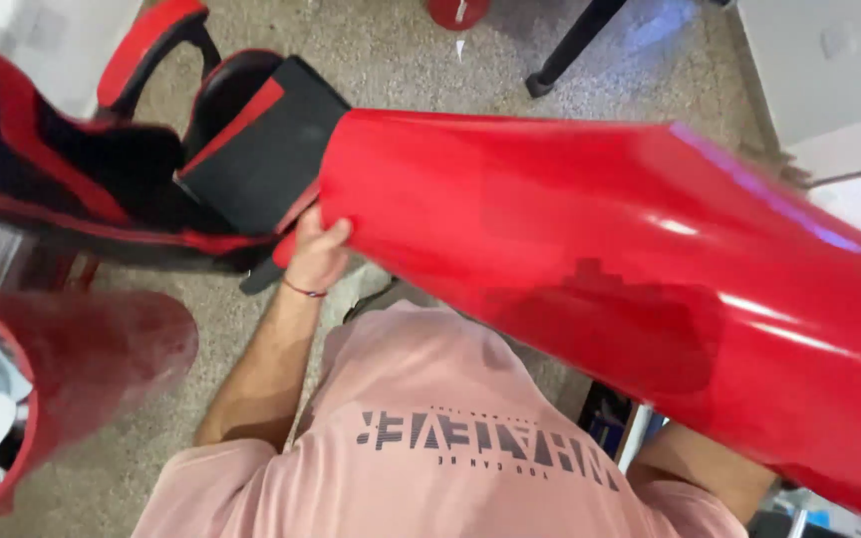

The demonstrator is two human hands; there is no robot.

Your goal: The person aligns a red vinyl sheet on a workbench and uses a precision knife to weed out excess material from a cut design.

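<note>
Looking straight down here, and a big glossy red sheet (630, 269), vinyl or film by the shine of it, sweeps across from the middle of the view out to the right edge, held up off the floor (401, 50) in a broad curve. The left hand (316, 254) has it at its left edge: fingers curled over that edge, thumb behind, a firm pinch on the sheet. There's a thin band on that wrist. The right hand? Hidden under the sheet; only a forearm shows at the lower right, so whether those fingers are open or closed I cannot tell.

Just beyond the left hand sits a black and red chair (102, 169), its seat touching or all but touching the sheet's left edge; I can't separate the two. At the lower left corner, a red roll (72, 379) lies on the floor, its open end stuffed with pale paper, blurred. A dark leg (570, 45) of some furniture crosses the top.

To handle this well, I'd say the grip wants to stay at the very edge, with the sheet kept taut and in a smooth curve, because a glossy film like this creases if it folds on itself. The far side needs equal support so it doesn't sag to the gritty floor. Slow, even tension from both ends looks like the safe way.
</note>
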